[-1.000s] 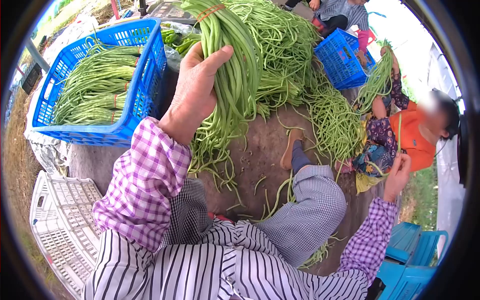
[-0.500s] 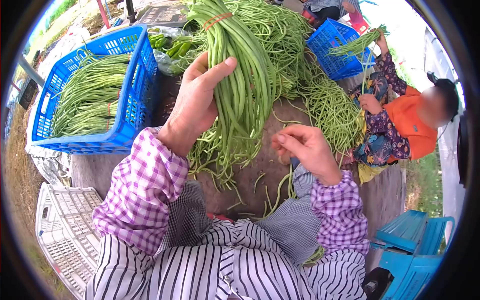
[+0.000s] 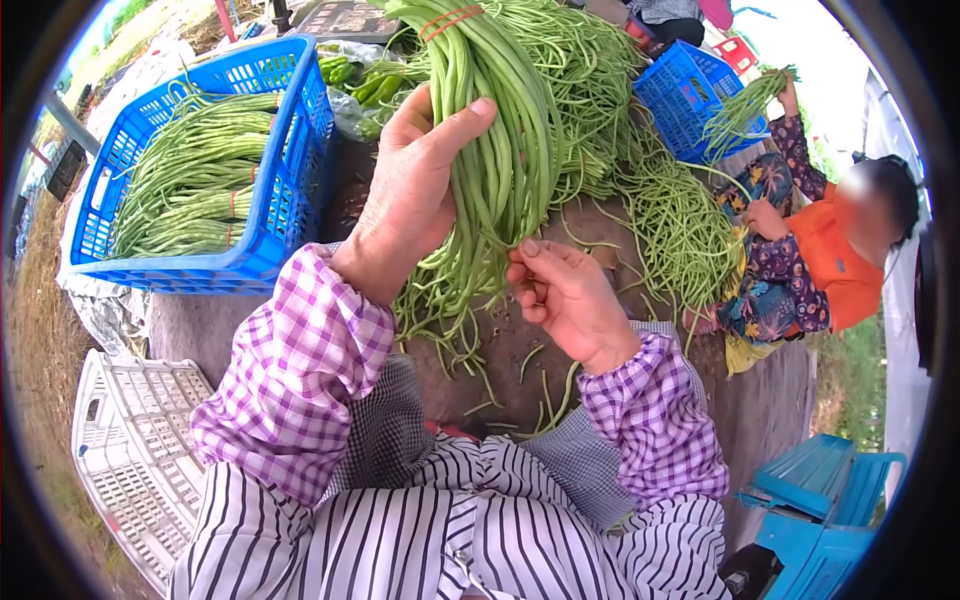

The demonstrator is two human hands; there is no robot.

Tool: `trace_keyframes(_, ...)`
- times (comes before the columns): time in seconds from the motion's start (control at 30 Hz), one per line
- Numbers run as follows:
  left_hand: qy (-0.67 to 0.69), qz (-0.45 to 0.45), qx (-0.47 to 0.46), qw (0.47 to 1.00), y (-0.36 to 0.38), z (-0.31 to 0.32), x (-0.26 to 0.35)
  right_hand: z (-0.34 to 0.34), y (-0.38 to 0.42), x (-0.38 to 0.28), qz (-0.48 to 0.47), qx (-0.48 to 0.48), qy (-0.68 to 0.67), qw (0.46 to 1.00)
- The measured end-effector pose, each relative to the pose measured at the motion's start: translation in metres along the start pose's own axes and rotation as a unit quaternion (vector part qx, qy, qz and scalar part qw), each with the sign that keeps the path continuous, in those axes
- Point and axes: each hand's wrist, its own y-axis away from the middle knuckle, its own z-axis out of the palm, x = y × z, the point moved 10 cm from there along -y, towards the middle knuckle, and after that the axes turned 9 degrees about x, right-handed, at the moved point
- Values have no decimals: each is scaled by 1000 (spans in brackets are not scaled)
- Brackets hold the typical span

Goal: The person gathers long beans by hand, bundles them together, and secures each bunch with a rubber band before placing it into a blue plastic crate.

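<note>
Beside the blue crate (image 3: 280,200), the left hand (image 3: 410,200) grips a banded bundle of long beans (image 3: 490,140) upright, while the right hand (image 3: 560,290) pinches one stray pod low down. Pulling gently, along the pods, should avoid loosening the band.

Bundle of long beans (image 3: 495,150): smooth, slightly waxy green pods, bound by 1 thin orange rubber band (image 3: 450,20). Blue crate (image 3: 290,160): glossy moulded plastic lattice. White crate (image 3: 135,455): matt plastic (scuffed). Checked sleeve (image 3: 300,370): soft woven cloth. Ground surface (image 3: 505,350): rough, dull brown.
</note>
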Motion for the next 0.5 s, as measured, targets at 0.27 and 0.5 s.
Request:
trace_keyframes(0.27,6,2,0,1000,2,1,0,-6,-12,9,4,72,-60,996)
trace_keyframes(0.5,15,13,12,1000,-5,-6,9,-29,-21,-4,-116,55,10,992)
